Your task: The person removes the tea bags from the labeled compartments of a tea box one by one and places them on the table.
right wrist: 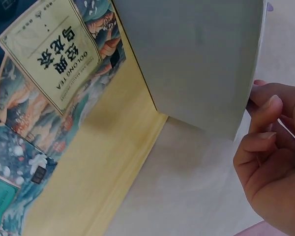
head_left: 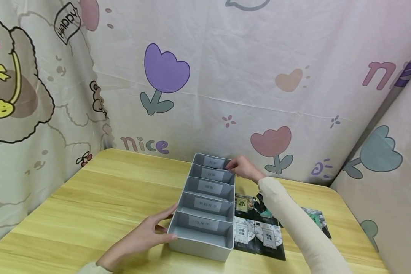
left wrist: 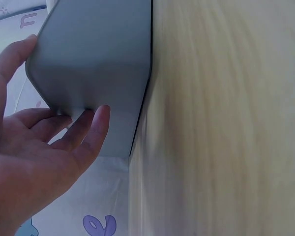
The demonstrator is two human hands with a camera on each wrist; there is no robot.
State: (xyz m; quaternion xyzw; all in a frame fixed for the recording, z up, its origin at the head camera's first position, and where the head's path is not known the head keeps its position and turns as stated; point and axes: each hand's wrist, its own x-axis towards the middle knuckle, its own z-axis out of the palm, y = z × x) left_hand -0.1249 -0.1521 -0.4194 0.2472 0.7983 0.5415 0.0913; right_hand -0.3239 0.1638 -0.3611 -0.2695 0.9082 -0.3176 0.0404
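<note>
A long grey storage box (head_left: pixel 200 247), divided into several compartments, stands on the table with a paper label (head_left: pixel 203 222) on each compartment's back wall. My left hand (head_left: pixel 144 236) holds its near left corner, the thumb at the front and the fingers along the left side. In the left wrist view, those fingertips (left wrist: pixel 103 115) touch the smooth outer wall. At the far right end, my right hand (head_left: pixel 244 167) grips the rim with curled fingers, some of them reaching over to the inside. The right wrist view shows this hand (right wrist: pixel 278 152) beside the box's top edge.
Right of the box lie flat tea packets: two white-and-black ones (head_left: pixel 268 236) in front, an oolong tea packet (right wrist: pixel 64 54) and green-labelled packets (head_left: pixel 315 219) farther back. My right sleeve (head_left: pixel 294 220) passes over some. A printed curtain (head_left: pixel 209 95) hangs behind the wooden table (head_left: pixel 123 190).
</note>
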